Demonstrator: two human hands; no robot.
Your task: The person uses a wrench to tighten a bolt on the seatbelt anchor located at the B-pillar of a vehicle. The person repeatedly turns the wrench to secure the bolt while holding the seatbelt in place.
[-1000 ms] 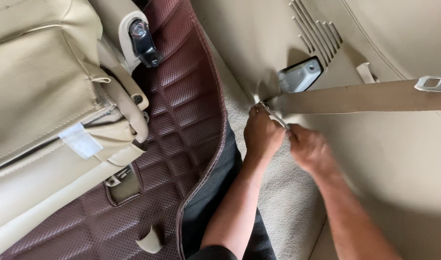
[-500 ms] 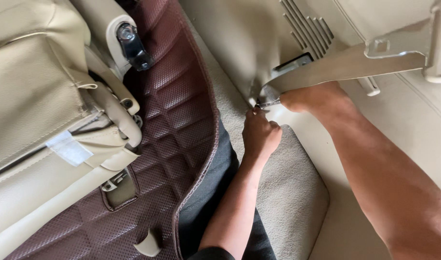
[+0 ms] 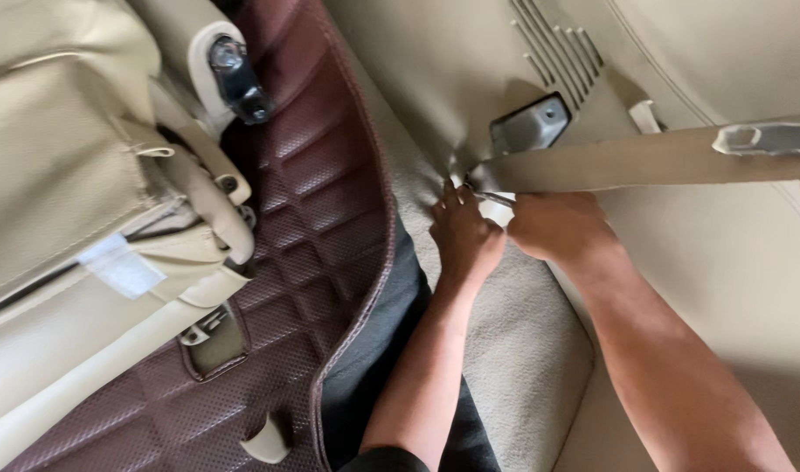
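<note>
Below the grey anchor bracket, the beige seat belt end is pinched by the left hand and right hand. Fingers could be nipped if the webbing is jerked taut.

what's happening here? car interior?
Yes, a car floor seen from above. Both bare hands meet at the lower end of a beige seat belt, by its grey metal anchor bracket on the beige side trim. The left hand presses its fingertips at the strap's end; the right hand is closed beside it, and what it grips is hidden. A maroon quilted floor mat and a beige seat lie to the left.
</note>
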